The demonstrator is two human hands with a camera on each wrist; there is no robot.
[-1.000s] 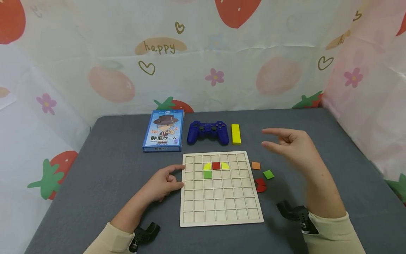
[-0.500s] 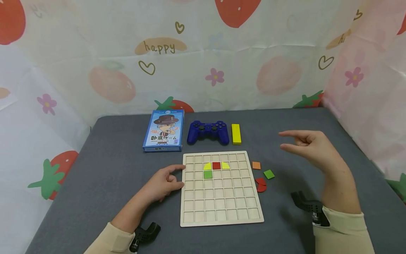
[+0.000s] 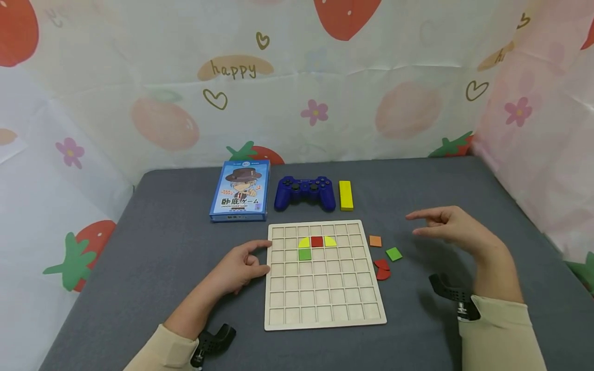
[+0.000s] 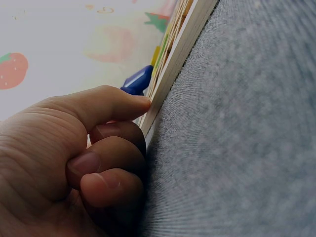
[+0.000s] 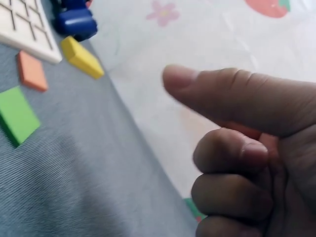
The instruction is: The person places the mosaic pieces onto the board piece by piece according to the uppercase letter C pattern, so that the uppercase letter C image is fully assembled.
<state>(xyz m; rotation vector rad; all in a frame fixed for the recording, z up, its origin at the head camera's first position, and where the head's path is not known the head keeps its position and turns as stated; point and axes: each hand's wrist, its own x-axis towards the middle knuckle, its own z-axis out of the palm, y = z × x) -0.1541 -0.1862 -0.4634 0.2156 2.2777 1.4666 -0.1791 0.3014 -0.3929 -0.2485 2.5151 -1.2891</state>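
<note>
The pale wooden grid board [image 3: 325,275] lies flat on the grey tabletop [image 3: 153,247], low in the centre of the head view. Four small pieces sit in its upper cells: a red square tile [image 3: 317,241] flanked by two yellow quarter-round pieces [image 3: 303,242], with a green square tile [image 3: 304,254] just below the left one.

The left hand [image 3: 238,268] rests on the tabletop at the board's left edge; its forefinger tip touches the rim and the other fingers are curled under, gripping nothing. The right hand [image 3: 452,229] hangs above the tabletop at the right of the frame, forefinger and thumb stretched towards the left, the remaining fingers folded in, holding nothing.

Between that hand and the board lie loose pieces: an orange square tile [image 3: 375,240], a second green square tile [image 3: 393,254] and two red rounded pieces [image 3: 382,269] touching each other.

Above the board, in a row, stand a blue card-game box [image 3: 240,190], a dark blue game controller [image 3: 304,193] and a yellow rectangular block [image 3: 345,195].
</note>
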